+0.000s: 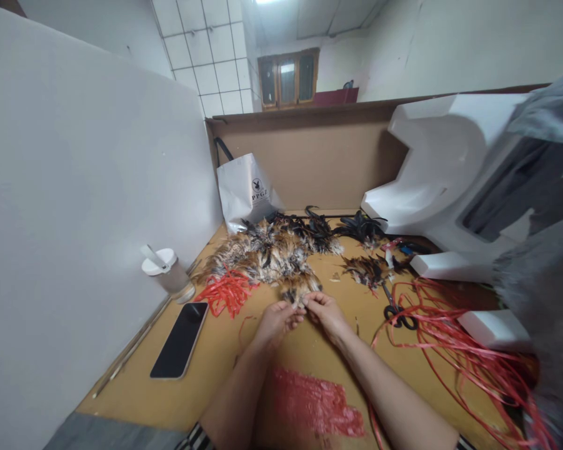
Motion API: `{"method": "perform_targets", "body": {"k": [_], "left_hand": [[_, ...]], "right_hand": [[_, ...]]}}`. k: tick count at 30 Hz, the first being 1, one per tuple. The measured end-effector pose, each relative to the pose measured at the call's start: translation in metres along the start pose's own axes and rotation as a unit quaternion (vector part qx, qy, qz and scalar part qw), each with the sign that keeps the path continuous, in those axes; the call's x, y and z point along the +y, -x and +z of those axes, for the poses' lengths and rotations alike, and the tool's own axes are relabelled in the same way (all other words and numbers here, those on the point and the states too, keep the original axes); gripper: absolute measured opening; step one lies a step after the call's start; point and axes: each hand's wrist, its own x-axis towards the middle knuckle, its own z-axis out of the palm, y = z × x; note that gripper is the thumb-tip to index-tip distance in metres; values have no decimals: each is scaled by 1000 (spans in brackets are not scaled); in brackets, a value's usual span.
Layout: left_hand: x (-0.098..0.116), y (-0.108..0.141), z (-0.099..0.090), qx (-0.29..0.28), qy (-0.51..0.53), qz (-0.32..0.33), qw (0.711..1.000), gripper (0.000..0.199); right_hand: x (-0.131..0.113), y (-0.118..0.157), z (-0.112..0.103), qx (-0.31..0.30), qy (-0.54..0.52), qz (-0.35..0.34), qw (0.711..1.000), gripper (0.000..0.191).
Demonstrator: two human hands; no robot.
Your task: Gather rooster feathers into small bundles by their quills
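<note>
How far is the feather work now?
Done: a small feather bunch lies apart beside the scissors. In hand: the left hand and right hand pinch a feather tuft. Left: a big feather pile and loose red string.

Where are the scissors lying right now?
The scissors lie on the table to the right of the right hand, at the edge of the red string tangle.
</note>
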Motion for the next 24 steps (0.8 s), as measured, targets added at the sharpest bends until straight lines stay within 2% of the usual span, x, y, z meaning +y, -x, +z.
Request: {"method": "perform_targets", "body": {"k": [8, 12, 20, 24], "left_hand": [[1, 2, 2, -16, 20, -5, 1000, 23], [-1, 0, 0, -20, 18, 3, 1000, 21], [-1, 1, 0, -21, -32, 21, 999, 23], [4, -2, -4, 5, -50, 49, 998, 24]], "right_hand": [[4, 1, 4, 11, 67, -66, 996, 22], [7, 0, 3, 14, 93, -77, 993, 23], [9, -1, 2, -4, 74, -81, 994, 22], [8, -3, -1, 8, 131, -87, 988, 23]]}}
